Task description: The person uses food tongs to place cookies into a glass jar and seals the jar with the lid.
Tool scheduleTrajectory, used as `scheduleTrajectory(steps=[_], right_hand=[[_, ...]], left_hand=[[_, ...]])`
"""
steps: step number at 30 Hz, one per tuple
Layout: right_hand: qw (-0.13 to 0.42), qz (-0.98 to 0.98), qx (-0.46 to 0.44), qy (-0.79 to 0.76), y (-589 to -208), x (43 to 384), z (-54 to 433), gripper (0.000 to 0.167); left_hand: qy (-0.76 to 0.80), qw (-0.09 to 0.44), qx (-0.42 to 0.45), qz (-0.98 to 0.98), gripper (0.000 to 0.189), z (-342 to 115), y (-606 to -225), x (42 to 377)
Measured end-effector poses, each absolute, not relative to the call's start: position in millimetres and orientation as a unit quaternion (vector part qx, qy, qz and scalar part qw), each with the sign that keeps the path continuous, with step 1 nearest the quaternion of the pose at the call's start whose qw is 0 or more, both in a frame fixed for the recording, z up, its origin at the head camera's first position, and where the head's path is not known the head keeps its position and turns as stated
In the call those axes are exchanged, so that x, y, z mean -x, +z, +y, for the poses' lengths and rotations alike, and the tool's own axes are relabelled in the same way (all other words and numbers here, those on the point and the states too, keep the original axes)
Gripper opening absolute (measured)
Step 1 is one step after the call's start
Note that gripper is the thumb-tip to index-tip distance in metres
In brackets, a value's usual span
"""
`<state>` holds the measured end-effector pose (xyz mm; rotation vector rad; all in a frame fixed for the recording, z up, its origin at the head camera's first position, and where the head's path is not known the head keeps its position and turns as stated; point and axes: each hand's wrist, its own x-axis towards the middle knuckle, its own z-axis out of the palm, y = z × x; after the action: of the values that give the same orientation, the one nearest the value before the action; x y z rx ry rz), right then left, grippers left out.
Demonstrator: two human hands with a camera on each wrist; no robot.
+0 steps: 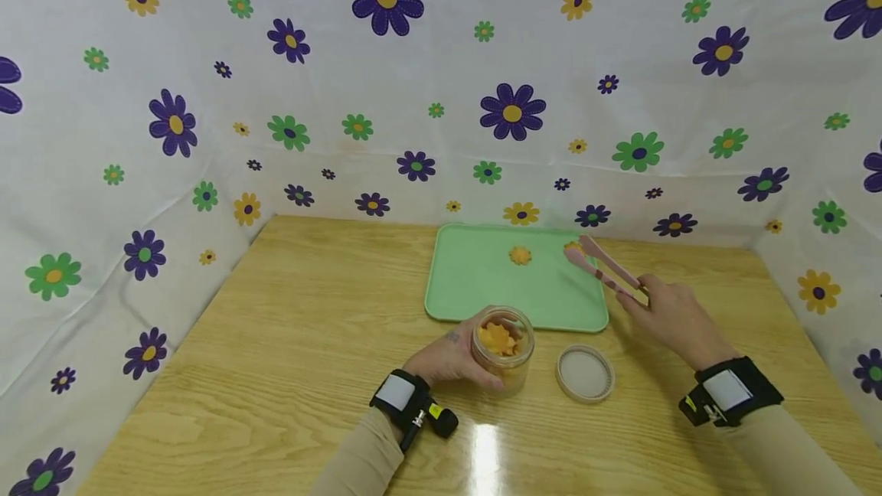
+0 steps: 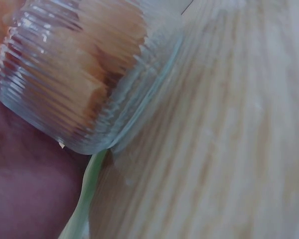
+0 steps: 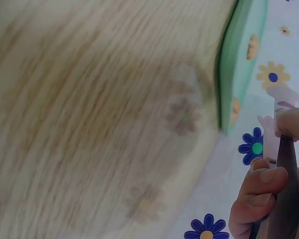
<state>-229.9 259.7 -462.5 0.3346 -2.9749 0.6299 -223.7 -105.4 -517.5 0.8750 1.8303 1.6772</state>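
Observation:
My left hand grips a ribbed glass jar from its left side, with the thumb across the front. Orange flower-shaped pieces show through the jar's open mouth. In my right hand is a pair of pink tongs, their tips spread apart above the far right corner of a green tray. One flower-shaped piece lies on the tray near its back edge; another is partly hidden by the tong tips. The right wrist view shows fingers curled round the tongs' dark handle.
A round lid lies on the wooden table to the right of the jar, in front of the tray. White cloth printed with flowers walls off the back and both sides of the table.

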Motion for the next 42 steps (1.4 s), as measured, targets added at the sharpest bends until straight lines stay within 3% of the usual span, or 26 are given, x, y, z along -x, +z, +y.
scheduleTrajectory(steps=[20, 29, 42], right_hand=[[-0.01, -0.984, -0.078, 0.161, -472.3, 261.4, 252.6, 0.052], [0.008, -0.987, -0.084, 0.138, -472.9, 263.7, 248.9, 0.049], [-0.028, -0.988, -0.079, 0.128, -468.0, 265.7, 246.0, 0.054]], left_hand=[[0.626, 0.253, -0.319, 0.665, 0.093, -105.8, -516.6, 221.3], [0.624, 0.259, -0.319, 0.664, 0.093, -105.1, -517.2, 222.7], [0.62, 0.257, -0.316, 0.67, 0.093, -104.3, -516.4, 223.3]])
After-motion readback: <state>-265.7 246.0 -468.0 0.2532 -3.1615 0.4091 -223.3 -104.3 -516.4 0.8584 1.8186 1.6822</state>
